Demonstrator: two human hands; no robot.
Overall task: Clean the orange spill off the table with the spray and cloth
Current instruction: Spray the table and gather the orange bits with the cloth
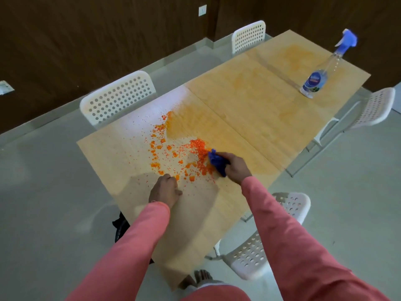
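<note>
Orange crumbs and blobs of the spill lie scattered over the near half of the light wooden table. A faint orange smear stretches from there toward the far end. My right hand grips a bunched blue cloth, pressed on the table at the right edge of the spill. My left hand rests on the tabletop just in front of the spill, fingers curled down and holding nothing. The spray bottle, clear with a blue trigger head, stands at the far right of the table.
White perforated chairs stand around the table: one at the left, one at the far end, one at the right and one near my right side. A dark bag sits on the grey floor under the near edge.
</note>
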